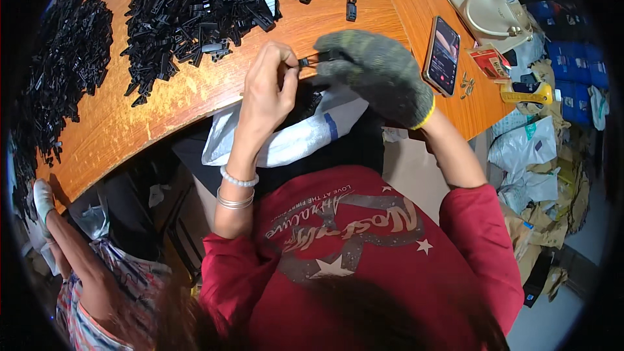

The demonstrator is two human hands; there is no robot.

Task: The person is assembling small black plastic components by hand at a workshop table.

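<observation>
My bare left hand [268, 86] and my right hand [377, 73], which wears a grey knit glove, meet above the near edge of an orange wooden table [162, 101]. Between their fingertips they pinch one small black plastic part [311, 60]. Just below the hands, an open white plastic bag [296, 136] hangs at the table's edge with black parts inside. A large heap of the same black plastic parts [195, 6] lies on the table beyond the hands.
A second heap of black parts [62, 71] covers the table's left side. A phone [442, 55], a cream handbag [491, 6] and a small red box [491, 62] lie at the right. Another person's gloved hand [43, 200] rests at the lower left. Bags and packages crowd the floor at the right.
</observation>
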